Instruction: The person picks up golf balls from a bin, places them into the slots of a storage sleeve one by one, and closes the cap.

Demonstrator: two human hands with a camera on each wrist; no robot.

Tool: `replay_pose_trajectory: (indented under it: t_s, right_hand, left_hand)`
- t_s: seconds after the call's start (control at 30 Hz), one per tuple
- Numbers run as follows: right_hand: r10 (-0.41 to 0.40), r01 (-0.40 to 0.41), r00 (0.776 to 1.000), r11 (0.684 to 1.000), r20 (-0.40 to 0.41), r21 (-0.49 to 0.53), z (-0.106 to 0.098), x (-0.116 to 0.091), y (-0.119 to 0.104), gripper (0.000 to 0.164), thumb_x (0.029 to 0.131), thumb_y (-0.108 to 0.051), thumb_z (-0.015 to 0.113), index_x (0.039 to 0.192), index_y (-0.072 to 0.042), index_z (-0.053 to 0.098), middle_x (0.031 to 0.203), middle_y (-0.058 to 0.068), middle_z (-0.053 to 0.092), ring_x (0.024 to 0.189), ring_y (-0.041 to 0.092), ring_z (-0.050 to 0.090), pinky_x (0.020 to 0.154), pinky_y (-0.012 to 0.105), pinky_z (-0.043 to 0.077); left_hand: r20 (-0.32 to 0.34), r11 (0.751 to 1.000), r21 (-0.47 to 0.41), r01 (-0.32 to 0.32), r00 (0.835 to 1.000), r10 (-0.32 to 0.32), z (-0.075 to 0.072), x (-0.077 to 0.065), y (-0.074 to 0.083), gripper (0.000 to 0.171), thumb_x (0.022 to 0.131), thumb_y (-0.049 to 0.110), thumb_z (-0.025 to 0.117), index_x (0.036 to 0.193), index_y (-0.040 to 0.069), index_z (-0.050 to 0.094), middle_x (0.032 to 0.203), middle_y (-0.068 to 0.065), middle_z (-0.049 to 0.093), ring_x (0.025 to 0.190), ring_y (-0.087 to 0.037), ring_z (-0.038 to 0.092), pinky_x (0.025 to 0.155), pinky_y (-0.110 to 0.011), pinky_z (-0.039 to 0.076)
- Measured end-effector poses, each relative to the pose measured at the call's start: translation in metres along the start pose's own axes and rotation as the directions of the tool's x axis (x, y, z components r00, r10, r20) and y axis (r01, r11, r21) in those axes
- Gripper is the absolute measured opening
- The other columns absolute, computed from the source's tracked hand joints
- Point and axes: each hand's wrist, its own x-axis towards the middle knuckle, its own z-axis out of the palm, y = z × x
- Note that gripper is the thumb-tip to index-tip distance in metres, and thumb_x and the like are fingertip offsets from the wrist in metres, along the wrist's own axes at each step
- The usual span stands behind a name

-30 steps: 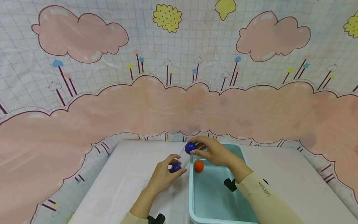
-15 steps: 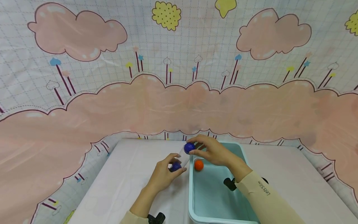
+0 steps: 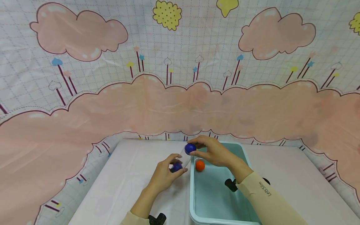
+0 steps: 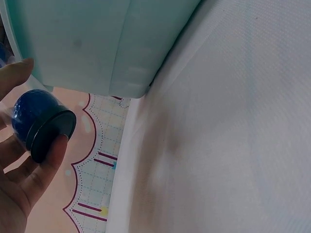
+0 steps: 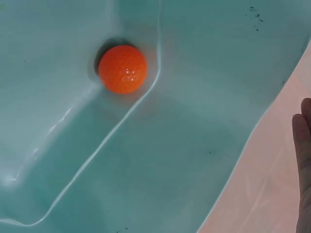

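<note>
My left hand [image 3: 163, 176] holds a clear tube [image 3: 184, 158] aslant, its upper end leaning toward the bin. Inside the tube's lower end sits a blue ball [image 3: 176, 167]. In the left wrist view, a dark round cap [image 4: 51, 133] closes that end, below the blue ball [image 4: 34, 114], with fingertips on it. At the upper end, my right hand [image 3: 211, 151] pinches a second blue ball [image 3: 190, 149] between thumb and fingers. Whether this ball is partly inside the tube's mouth, I cannot tell. Only fingertips [image 5: 302, 141] of the right hand show in the right wrist view.
A pale teal bin [image 3: 192, 200] stands on the white table [image 3: 121, 187], under my right forearm. An orange dimpled ball [image 3: 200, 166] lies in its far left corner. Behind the table hangs a cloud-printed cloth [image 3: 180, 109].
</note>
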Motion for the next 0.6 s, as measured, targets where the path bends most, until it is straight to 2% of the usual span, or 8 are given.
replay_pose_trajectory:
  t_s: [0.33,0.6]
  right_hand:
    - [0.005,-0.005,1.000,1.000,0.002,0.007,0.0006,-0.0001,-0.0004,0.047,0.096,-0.026,0.076,0.138,-0.011,0.063,0.126,0.003,0.069,0.112,0.019,0.069,0.105,0.040,0.056]
    - [0.002,-0.002,1.000,1.000,-0.002,-0.002,0.0012,-0.0002,-0.0001,0.046,0.096,-0.027,0.076,0.138,-0.013,0.064,0.126,0.003,0.069,0.111,0.019,0.069,0.104,0.041,0.056]
  left_hand:
    - [0.002,1.000,0.007,0.013,1.000,-0.013,-0.0004,-0.0021,0.0013,0.049,0.092,0.045,0.078,0.133,0.029,0.058,0.118,-0.002,0.075,0.111,-0.026,0.071,0.095,-0.049,0.060]
    - [-0.008,1.000,0.007,0.001,1.000,-0.001,-0.0006,-0.0015,0.0016,0.048,0.091,0.045,0.078,0.132,0.030,0.058,0.117,-0.001,0.075,0.110,-0.023,0.072,0.095,-0.048,0.061]
